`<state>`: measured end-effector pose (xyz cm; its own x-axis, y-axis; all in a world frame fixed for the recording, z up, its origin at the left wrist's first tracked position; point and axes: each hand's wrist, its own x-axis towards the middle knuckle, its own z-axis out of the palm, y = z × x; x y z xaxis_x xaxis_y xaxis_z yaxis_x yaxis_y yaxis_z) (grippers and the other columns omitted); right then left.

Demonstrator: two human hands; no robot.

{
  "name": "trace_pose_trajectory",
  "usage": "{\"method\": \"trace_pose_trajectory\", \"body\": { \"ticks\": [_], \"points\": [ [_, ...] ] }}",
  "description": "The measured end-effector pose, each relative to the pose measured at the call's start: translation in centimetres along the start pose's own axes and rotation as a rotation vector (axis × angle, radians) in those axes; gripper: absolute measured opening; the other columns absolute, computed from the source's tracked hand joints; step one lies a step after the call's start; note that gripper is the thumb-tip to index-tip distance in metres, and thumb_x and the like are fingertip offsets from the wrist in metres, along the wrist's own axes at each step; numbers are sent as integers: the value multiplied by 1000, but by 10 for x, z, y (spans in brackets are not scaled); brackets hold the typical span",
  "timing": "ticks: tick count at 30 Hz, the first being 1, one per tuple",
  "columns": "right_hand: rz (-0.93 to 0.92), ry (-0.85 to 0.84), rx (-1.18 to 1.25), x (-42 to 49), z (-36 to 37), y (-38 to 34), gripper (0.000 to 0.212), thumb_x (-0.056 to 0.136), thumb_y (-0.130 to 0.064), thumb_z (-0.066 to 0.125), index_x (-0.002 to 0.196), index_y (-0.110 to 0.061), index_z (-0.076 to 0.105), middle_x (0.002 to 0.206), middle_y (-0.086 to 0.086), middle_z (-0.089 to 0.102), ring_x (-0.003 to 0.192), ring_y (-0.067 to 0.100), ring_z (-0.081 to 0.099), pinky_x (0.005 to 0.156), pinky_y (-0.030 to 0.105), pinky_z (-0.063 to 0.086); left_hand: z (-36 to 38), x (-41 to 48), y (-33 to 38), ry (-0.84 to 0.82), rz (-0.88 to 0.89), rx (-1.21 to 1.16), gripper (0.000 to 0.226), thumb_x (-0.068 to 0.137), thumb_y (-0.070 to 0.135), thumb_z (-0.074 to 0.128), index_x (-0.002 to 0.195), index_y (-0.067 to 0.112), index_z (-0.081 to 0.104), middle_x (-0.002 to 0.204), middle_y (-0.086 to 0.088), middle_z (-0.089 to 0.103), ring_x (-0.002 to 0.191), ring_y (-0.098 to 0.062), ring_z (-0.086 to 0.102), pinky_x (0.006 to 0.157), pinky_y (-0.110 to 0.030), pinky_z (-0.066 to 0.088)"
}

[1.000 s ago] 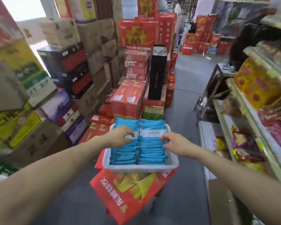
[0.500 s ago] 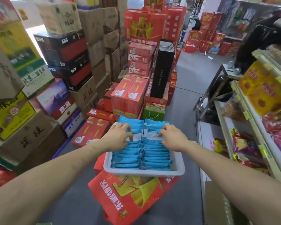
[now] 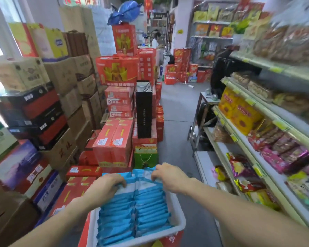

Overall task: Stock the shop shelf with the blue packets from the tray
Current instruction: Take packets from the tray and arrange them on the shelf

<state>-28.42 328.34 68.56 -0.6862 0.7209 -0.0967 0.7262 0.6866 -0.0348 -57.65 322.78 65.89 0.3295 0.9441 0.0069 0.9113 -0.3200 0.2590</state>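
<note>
The left hand (image 3: 105,187) has its fingers curled over the tops of the far packets (image 3: 137,211) in the left row. The right hand (image 3: 169,177) hooks over the top edges of the far ones in the right row. Both look clamped on packets, though nothing is lifted clear yet.

The packets stand on edge in two tight rows that fill the white tray (image 3: 179,216) from near rim to far end, with no gap that I can make out. The tray rests on a red box (image 3: 171,237) in the aisle.

To the right, well apart from the tray, runs the shelf (image 3: 205,161). Its tiers carry yellow, red and pink snack bags, and no blue packet shows among them in the part that can be seen. The nearest stretch is blurred, so I cannot be sure of it.

Judging by the full tray and the shelf as it lies, stocking has barely begun, if at all. A first batch is being gripped, and nearly the whole load remains to be carried across.

Beyond, cartons (image 3: 64,82) are stacked high on the left, and grey floor (image 3: 178,107) leads on to the back of the shop.
</note>
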Motion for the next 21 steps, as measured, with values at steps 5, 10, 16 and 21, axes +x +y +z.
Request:
{"method": "trace_pose_trajectory", "body": {
  "ticks": [5, 10, 16, 21],
  "points": [
    [45, 79, 142, -55, -105, 69, 37, 85, -4, 67, 111, -31, 69, 111, -5, 69, 105, 19, 61, 94, 39, 51, -83, 74, 67, 46, 128, -163, 38, 86, 5, 68, 91, 43, 70, 100, 27, 68, 98, 7, 62, 89, -15, 47],
    [267, 189, 136, -183, -246, 131, 25, 95, -8, 64, 108, -25, 76, 108, -11, 67, 98, -1, 55, 89, 17, 41, -173, 162, 197, 98, 370, -307, 46, 77, -8, 66, 88, 35, 78, 97, 21, 73, 97, 4, 66, 88, -16, 49],
    [524, 290, 41, -373, -339, 197, 24, 94, -6, 65, 97, -29, 72, 98, -21, 60, 95, -2, 56, 89, 21, 45, -246, 235, 398, 91, 610, -333, 45, 85, -5, 65, 82, 39, 74, 96, 24, 66, 89, 11, 60, 78, -14, 48],
    [768, 383, -42, -549, -375, 227, 26, 85, -6, 74, 93, -31, 77, 94, -16, 64, 91, 1, 57, 84, 24, 46, -251, 251, 564, -15, 793, -496, 35, 95, 1, 62, 91, 32, 77, 113, 14, 68, 92, -5, 66, 72, -25, 56]
  ]
}}
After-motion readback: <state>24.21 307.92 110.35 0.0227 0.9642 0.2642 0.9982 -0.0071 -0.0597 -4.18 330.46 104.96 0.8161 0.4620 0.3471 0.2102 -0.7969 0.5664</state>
